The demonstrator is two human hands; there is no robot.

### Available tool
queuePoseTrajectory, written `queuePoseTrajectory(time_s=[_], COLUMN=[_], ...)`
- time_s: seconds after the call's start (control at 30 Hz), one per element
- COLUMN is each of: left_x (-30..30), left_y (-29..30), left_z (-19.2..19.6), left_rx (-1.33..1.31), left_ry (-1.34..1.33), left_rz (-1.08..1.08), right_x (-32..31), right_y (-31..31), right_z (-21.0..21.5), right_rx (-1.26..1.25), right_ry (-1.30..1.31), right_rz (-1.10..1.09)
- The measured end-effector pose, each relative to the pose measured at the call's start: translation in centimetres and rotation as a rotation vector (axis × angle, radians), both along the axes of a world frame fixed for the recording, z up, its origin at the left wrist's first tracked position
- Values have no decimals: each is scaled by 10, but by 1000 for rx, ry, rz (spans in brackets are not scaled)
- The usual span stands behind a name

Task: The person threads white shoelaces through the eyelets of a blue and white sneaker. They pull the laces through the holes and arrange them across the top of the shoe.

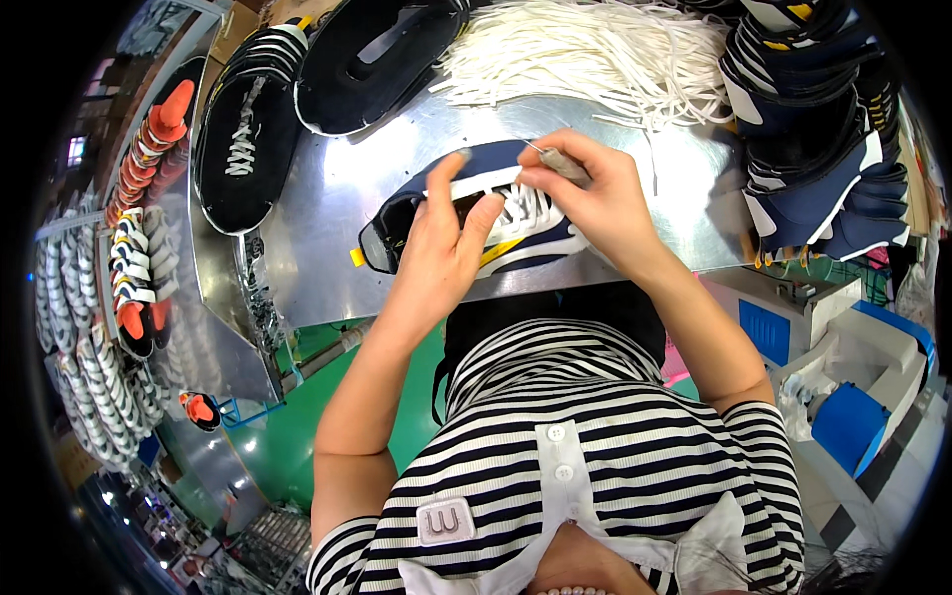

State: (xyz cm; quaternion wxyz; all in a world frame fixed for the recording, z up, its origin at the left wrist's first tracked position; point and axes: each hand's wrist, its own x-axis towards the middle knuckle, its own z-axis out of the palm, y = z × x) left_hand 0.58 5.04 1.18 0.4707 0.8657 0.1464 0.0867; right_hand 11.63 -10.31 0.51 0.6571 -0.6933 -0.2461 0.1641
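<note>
On the metal table before me lies a navy shoe upper [496, 159] with white trim, white laces [526, 210] and yellow details. My left hand [436, 243] grips its near opening, thumb by the lace rows and index finger raised at the far edge. Its other fingers are partly hidden. Between the thumb and fingers of my right hand [605, 193] is an awl [563, 165], with a grey wrapped-looking handle and thin metal tip pointing left, just above the upper. Whether the tip is hooked is too small to tell.
Loose white laces [585, 55] are heaped at the back. Stacked navy uppers [813, 169] stand at the right. Black shoe uppers [248, 149] lie at the back left. A grey and blue machine [843, 397] sits right of me. Racked shoes [129, 258] line the left.
</note>
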Motion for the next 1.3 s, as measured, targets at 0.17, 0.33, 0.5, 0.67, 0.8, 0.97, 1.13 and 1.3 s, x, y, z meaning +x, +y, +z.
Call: queuePoseTrajectory(time_s=[0.17, 0.33, 0.5, 0.67, 0.8, 0.97, 1.13, 1.3], left_x=[4, 5, 2, 2, -1, -6, -10, -14], left_y=[-8, -17, -13, -15, -17, -16, -25, -21], left_z=[-13, -15, -23, -21, -24, -20, -19, -16], left_rx=[206, 364, 362, 268, 245, 405, 333, 199], left_ry=[-47, -149, -212, -232, -263, -306, -376, -299], left_rz=[146, 193, 181, 176, 174, 103, 49, 91], right_x=[0, 2, 0, -12, -21, -20, -29, -21], right_y=[15, 13, 7, -12, -26, -29, -5, -11], right_z=[-16, -17, -14, 3, 15, 11, 8, 15], right_rx=[-28, -47, -68, -194, -387, -442, -596, -556], right_ry=[-193, -303, -326, -221, -163, -347, -813, -795], right_rz=[-18, 33, 79, 34, 113, 127, 101, 145])
